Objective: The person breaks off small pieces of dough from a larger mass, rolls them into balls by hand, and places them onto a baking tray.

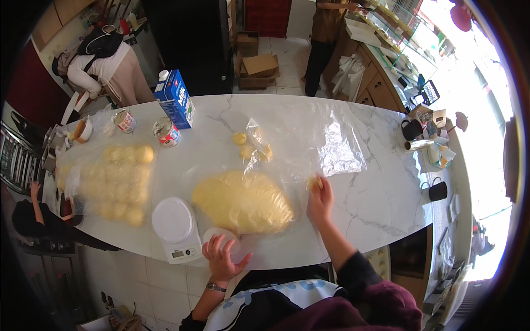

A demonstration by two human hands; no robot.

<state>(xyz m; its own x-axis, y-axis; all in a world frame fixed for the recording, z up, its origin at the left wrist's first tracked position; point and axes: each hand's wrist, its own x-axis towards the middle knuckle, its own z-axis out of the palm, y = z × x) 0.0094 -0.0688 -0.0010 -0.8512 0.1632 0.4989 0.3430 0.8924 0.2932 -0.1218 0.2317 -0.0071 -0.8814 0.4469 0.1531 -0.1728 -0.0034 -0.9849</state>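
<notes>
My left hand (pixel 223 258), with a watch at its wrist, is by the table's near edge. Its fingers are spread beside a round, whitish translucent dish-like thing (pixel 227 238), perhaps touching it. My right hand (pixel 320 203) is closed around a small piece of yellow dough (pixel 314 183), mostly hidden by the fingers. Between the hands lies a large mound of yellow dough (pixel 243 203) under clear plastic. Left of the mound stands a white kitchen scale (pixel 174 220) with nothing on its round plate. Small dough pieces (pixel 239 138) lie beyond the mound, partly under plastic film.
Rows of dough balls (pixel 124 185) lie under plastic at the left. A blue milk carton (pixel 176 102) and two opened cans (pixel 165 132) stand at the back. Clear plastic sheeting (pixel 337 143) spreads over the far table. Dark mugs (pixel 438 190) stand right. Other people are around.
</notes>
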